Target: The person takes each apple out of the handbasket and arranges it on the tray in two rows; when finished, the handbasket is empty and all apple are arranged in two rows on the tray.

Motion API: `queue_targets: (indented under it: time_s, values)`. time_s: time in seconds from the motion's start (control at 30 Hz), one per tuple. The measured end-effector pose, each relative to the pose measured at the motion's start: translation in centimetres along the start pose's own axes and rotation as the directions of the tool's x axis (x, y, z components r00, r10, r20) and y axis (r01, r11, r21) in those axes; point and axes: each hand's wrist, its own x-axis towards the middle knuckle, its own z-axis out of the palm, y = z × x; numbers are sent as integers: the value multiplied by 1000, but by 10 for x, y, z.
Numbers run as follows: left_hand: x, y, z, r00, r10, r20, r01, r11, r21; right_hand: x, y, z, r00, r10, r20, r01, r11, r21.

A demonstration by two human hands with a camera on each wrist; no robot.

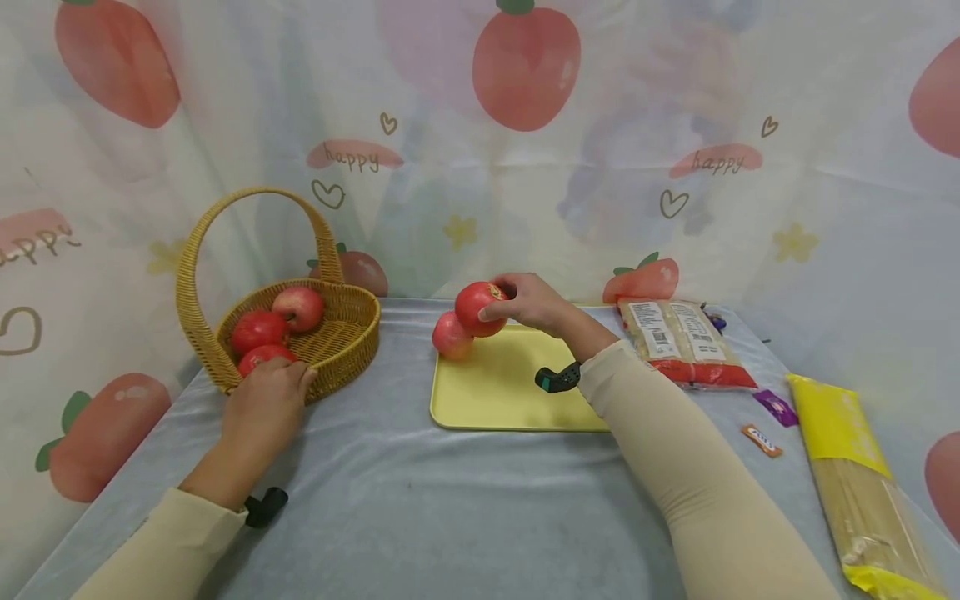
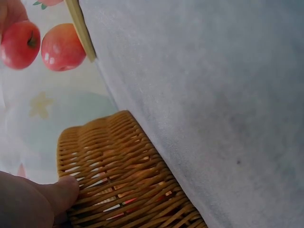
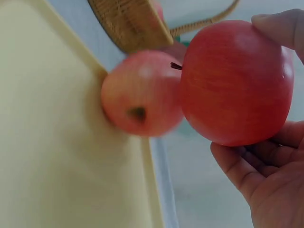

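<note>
My right hand grips a red apple above the left side of a yellow tray; thumb and fingers lie on opposite sides of it in the right wrist view. A paler pink-red apple sits on the tray's back left corner, just behind the held one. My left hand holds the front rim of a wicker basket, its thumb against the outer wall. Inside the basket lie a pink apple and two redder fruits, one partly hidden by the left hand.
A clear bag of grain with a red band lies right of the tray. Farther right are a purple wrapped candy, an orange wrapped candy and a yellow noodle pack. A printed curtain hangs behind the table.
</note>
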Motion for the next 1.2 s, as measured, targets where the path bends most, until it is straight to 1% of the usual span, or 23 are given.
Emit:
queue_targets:
  time_s: [0.2, 0.33, 0.6, 0.73, 0.93, 1.0, 1.1, 1.2]
  values:
    - [0, 0, 0, 1000, -7, 8, 7, 1000, -2, -5, 25, -11, 997, 76, -16, -76, 997, 28]
    - [0, -2, 0, 1000, -7, 11, 7, 1000, -4, -5, 34, -14, 992, 126, -20, -125, 992, 32]
    - [1, -3, 0, 1000, -19, 20, 19, 1000, -13, -3, 48, -10, 982, 189, -19, -189, 980, -57]
    - [1, -4, 1, 1000, -18, 18, 19, 1000, -17, -2, 50, -8, 980, 199, -26, -201, 976, -88]
    - [0, -4, 2, 999, 6, -31, -6, 1000, -12, 0, 49, -4, 983, 182, -33, -185, 968, -172]
    - [0, -4, 2, 999, 9, -37, -9, 1000, -11, 1, 49, -2, 983, 183, -31, -186, 964, -193]
    - [1, -4, 2, 999, 15, -29, -15, 1000, -7, 2, 48, -1, 981, 192, -18, -192, 961, -200]
    - [1, -5, 4, 999, 29, -23, -29, 1000, 5, 2, 46, 0, 981, 195, 3, -191, 964, -183]
